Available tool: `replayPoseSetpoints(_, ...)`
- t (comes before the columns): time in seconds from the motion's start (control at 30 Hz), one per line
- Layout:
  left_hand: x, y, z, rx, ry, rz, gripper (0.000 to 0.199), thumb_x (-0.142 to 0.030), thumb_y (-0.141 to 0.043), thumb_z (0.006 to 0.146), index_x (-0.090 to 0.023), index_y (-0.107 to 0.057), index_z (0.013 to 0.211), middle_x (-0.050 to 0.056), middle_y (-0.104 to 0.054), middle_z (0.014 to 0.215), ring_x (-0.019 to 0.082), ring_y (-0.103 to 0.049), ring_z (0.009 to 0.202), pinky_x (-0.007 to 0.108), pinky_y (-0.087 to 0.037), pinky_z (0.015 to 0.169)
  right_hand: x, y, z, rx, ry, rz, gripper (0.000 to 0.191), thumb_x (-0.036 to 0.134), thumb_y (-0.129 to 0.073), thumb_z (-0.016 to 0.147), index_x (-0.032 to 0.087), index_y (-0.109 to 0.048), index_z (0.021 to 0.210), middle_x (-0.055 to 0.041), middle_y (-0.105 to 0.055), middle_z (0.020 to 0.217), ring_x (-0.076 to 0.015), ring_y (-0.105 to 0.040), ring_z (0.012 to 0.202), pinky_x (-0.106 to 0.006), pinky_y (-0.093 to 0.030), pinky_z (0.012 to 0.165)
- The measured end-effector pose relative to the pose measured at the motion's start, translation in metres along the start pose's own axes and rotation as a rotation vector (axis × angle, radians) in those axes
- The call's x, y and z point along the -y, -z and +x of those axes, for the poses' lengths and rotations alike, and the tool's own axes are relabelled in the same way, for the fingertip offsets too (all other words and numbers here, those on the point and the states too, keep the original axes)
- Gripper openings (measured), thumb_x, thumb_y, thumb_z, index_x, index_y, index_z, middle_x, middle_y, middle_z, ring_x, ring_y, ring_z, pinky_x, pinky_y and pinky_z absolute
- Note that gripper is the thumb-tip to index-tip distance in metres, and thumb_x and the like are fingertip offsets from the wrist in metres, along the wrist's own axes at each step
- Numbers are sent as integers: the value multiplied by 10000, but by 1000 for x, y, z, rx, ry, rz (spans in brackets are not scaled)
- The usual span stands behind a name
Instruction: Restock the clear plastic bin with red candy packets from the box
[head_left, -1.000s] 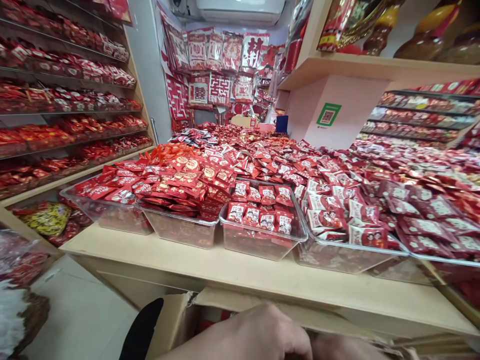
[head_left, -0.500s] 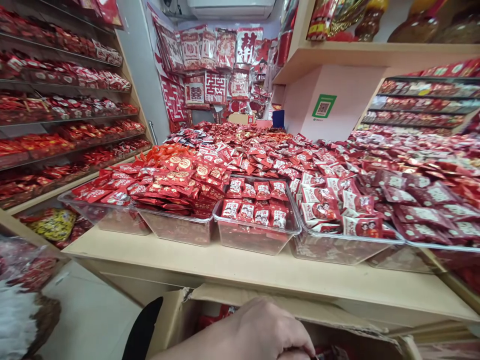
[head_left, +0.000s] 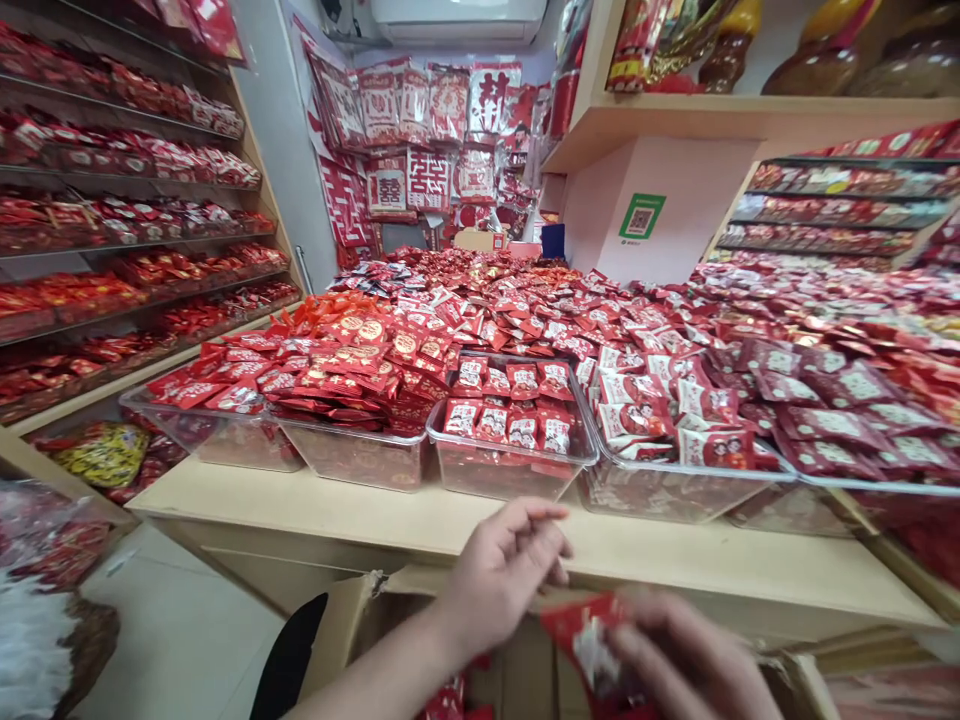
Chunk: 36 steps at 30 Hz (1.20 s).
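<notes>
My left hand (head_left: 491, 575) reaches over the open cardboard box (head_left: 337, 630), close to the counter's front edge. Its fingers are loosely bent and a little apart, with no packet visible in them. On the right, my right hand (head_left: 694, 655) grips a small red-and-white snack packet (head_left: 592, 640) above the box; both are blurred by motion. Inside the box lie more red packets (head_left: 450, 695), partly hidden by my left forearm. Beyond my hands stands a clear plastic bin (head_left: 510, 475) holding rows of red-and-white packets (head_left: 525, 430).
A pale wooden counter (head_left: 360, 510) carries several clear bins heaped with red packets, including the bin to the right (head_left: 675, 495). Shelves of packets (head_left: 135, 240) line the left wall. A jutting shelf (head_left: 675, 115) overhangs at upper right. Bagged goods (head_left: 45, 540) sit low at left.
My left hand has lifted from the box toward the counter edge. My right hand has come into view with a red packet. The view has shifted slightly.
</notes>
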<state>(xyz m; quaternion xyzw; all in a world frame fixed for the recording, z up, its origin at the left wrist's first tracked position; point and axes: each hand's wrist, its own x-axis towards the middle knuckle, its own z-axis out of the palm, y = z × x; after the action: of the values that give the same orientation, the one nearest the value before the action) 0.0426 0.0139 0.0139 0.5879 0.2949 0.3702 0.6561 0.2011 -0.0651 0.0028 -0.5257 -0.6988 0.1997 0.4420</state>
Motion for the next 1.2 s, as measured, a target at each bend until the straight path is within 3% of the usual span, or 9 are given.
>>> replayPoseSetpoints(0.13, -6, -1, 13, 101, 53, -158, 400, -366, -623, 753, -154, -536, 1081, 64, -594, 911, 144, -565, 768, 261, -483, 648, -5, 1, 38, -358, -235, 423, 118, 315, -569, 790, 201, -563, 762, 22, -614, 639, -94, -561, 545, -174, -476, 498)
replayPoseSetpoints(0.2, -8, -3, 19, 92, 69, -142, 391, -334, -640, 745, -149, -549, 1077, 67, -599, 936, 146, -565, 778, 257, -485, 641, -9, -5, 54, -412, -266, 559, 153, 330, -611, 756, 189, -555, 741, 29, -593, 629, -78, -536, 544, -166, -464, 508)
replayPoseSetpoints(0.37, -19, -3, 39, 21, 6, 9, 321, -329, -598, 779, -131, -597, 1031, 64, -622, 860, 128, -552, 702, 173, -427, 482, -14, -11, 76, -280, -220, 693, 179, 310, -657, 719, 174, -580, 807, -7, -627, 732, -112, -586, 691, -218, -494, 641)
replayPoseSetpoints(0.47, -25, -2, 52, -16, -8, 25, 320, -344, -625, 750, -118, -616, 977, 61, -626, 810, 113, -538, 633, 157, -381, 427, -19, -7, 82, -263, -188, 723, 216, 305, -662, 716, 180, -578, 871, -26, -643, 787, -141, -604, 749, -267, -507, 696)
replayPoseSetpoints(0.57, -23, -3, 57, -21, -29, -19, 307, -325, -665, 715, -91, -631, 911, 62, -639, 764, 119, -552, 641, 190, -435, 511, -26, -6, 81, -302, -185, 729, 228, 285, -667, 716, 195, -571, 902, -29, -650, 823, -147, -611, 782, -271, -507, 722)
replayPoseSetpoints(0.7, -10, -1, 50, 19, -59, -60, 273, -278, -666, 725, -81, -647, 913, 96, -674, 856, 157, -591, 755, 269, -468, 723, -34, -15, 71, -300, -213, 746, 198, 243, -681, 704, 211, -564, 860, -16, -658, 783, -132, -618, 728, -232, -513, 664)
replayPoseSetpoints(0.87, -7, 2, 40, -31, -17, -106, 242, -255, -668, 726, -94, -659, 907, 89, -690, 864, 166, -608, 790, 272, -472, 757, -33, -21, 66, -300, -273, 766, 192, 257, -682, 702, 202, -576, 853, -21, -655, 757, -136, -615, 703, -238, -520, 644)
replayPoseSetpoints(1.03, -8, 0, 39, -108, 39, -171, 235, -249, -689, 706, -94, -650, 880, 73, -693, 850, 147, -609, 787, 254, -474, 760, -30, -22, 65, -213, -333, 823, 214, 272, -704, 675, 193, -602, 846, -36, -671, 793, -151, -624, 741, -266, -522, 695)
replayPoseSetpoints(1.2, -7, -1, 37, -72, 75, -231, 225, -251, -701, 692, -91, -651, 842, 71, -698, 827, 134, -612, 748, 248, -485, 737, -28, -22, 58, -220, -319, 830, 169, 252, -691, 687, 188, -599, 813, -41, -674, 782, -161, -629, 729, -281, -526, 677)
